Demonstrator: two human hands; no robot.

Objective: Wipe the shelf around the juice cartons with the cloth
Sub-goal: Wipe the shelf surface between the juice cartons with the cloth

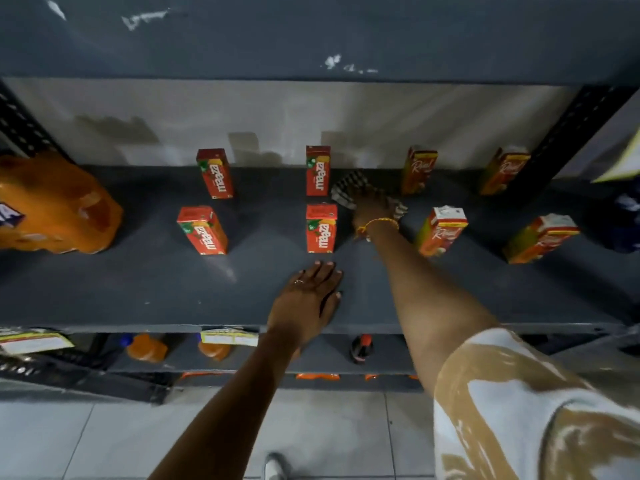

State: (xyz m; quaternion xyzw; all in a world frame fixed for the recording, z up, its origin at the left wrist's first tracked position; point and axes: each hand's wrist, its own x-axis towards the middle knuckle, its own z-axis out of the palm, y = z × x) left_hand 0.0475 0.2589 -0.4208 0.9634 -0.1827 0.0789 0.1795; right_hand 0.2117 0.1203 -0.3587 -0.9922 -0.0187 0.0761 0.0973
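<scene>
Several juice cartons stand in two rows on the dark grey shelf [145, 285]. Red ones stand at the left and middle, such as the back middle carton [317, 170] and the front middle carton [321, 228]. Orange ones stand at the right, such as the front one [440, 231]. My right hand [370, 206] presses a striped cloth [348, 188] flat on the shelf between the middle and right cartons. The hand covers much of the cloth. My left hand [311, 299] rests flat on the shelf near its front edge, fingers spread, holding nothing.
A wrapped pack of orange bottles [59, 206] lies at the shelf's left end. Black uprights [568, 133] frame the right side. A lower shelf holds orange bottles [147, 348] and a dark bottle [362, 348]. Price labels [229, 336] hang on the front edge. Tiled floor lies below.
</scene>
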